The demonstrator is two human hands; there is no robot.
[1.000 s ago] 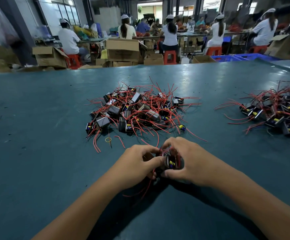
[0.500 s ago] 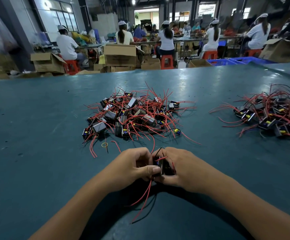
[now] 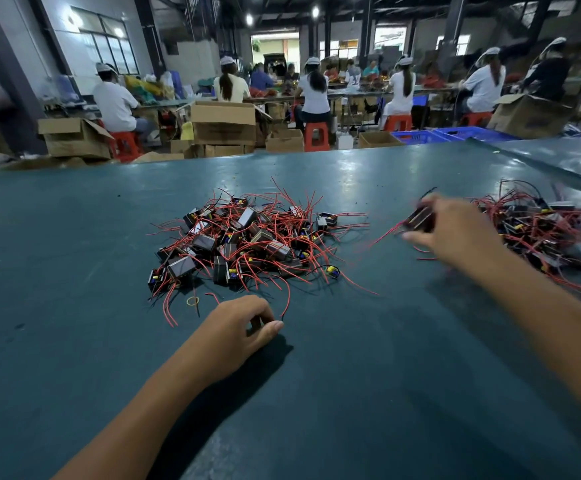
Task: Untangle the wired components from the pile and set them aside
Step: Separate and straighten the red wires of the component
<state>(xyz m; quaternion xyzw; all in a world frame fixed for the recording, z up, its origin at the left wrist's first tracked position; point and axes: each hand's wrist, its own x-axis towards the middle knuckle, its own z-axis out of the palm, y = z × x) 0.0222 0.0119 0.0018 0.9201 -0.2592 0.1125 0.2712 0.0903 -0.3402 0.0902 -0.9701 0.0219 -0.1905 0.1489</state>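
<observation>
Across the teal desk (image 3: 74, 271), the right hand (image 3: 455, 233) is pinching a component (image 3: 420, 218) just left of the sorted heap (image 3: 552, 233), while the left hand (image 3: 237, 327), loosely curled and holding nothing, is sitting nearer the pile (image 3: 247, 240).

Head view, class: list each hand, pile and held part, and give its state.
Left hand: loosely curled, holding nothing, near the centre pile.
Right hand: gripping a wired component, blurred, beside the right pile.
Centre pile: tangled.
Right pile: set aside, wires overlapping.
</observation>
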